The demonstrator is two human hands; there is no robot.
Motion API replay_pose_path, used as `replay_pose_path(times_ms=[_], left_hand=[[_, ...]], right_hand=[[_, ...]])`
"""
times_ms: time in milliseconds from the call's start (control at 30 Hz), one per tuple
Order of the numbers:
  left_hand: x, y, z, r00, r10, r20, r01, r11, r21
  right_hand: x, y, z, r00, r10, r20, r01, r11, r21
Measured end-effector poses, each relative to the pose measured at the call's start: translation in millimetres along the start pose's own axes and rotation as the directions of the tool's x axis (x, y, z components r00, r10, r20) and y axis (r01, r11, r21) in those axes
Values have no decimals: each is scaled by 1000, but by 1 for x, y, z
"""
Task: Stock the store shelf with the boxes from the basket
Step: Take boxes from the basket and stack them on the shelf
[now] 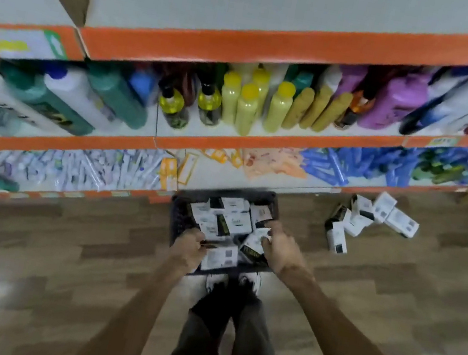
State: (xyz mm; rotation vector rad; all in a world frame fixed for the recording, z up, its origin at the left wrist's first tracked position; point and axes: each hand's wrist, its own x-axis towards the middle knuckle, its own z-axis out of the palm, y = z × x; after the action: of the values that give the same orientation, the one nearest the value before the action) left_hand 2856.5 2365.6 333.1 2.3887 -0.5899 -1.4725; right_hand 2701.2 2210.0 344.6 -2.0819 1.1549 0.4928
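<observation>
Left hand [189, 243] and right hand [280, 248] each grip boxes [236, 221] inside the basket [178, 210].

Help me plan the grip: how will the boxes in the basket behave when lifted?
The boxes look like stiff cardboard with flat faces, so probably light and easy to pinch. They lie jumbled in the basket, so neighbours may shift.

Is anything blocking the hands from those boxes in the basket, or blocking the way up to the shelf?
Nothing visible does. The left hand and right hand are down in the open basket among the boxes. The shelf stands just behind it, front open. Loose boxes lie aside on the floor.
</observation>
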Motion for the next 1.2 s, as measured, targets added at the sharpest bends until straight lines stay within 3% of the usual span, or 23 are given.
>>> replay_pose_path(times_ms=[267, 433, 600, 700, 967, 1067, 1133, 1200], left_hand=[[145, -56, 79, 1000, -28, 13, 27, 998, 58], [226, -105, 123, 993, -121, -9, 121, 993, -3], [306, -141, 163, 973, -232, 1, 231, 968, -104], [357, -155, 190, 969, -247, -4, 243, 958, -149], [429, -168, 247, 928, -371, -35, 314, 828, -464], [436, -172, 252, 911, -413, -11, 330, 742, -583], [436, -171, 250, 904, -425, 44, 344, 664, -664], [428, -164, 246, 911, -408, 56, 336, 658, -674]], right_hand=[[126, 76, 119, 989, 124, 76, -127, 991, 30], [191, 125, 189, 964, 228, 140, -244, 963, 113], [254, 171, 249, 870, 430, 240, -493, 758, 428], [292, 199, 284, 817, 505, 280, -569, 621, 539], [354, 237, 330, 779, 557, 288, -534, 350, 770], [355, 235, 332, 713, 621, 326, -540, 190, 820], [354, 232, 331, 742, 604, 292, -500, 209, 840], [344, 228, 326, 750, 606, 266, -479, 221, 849]])
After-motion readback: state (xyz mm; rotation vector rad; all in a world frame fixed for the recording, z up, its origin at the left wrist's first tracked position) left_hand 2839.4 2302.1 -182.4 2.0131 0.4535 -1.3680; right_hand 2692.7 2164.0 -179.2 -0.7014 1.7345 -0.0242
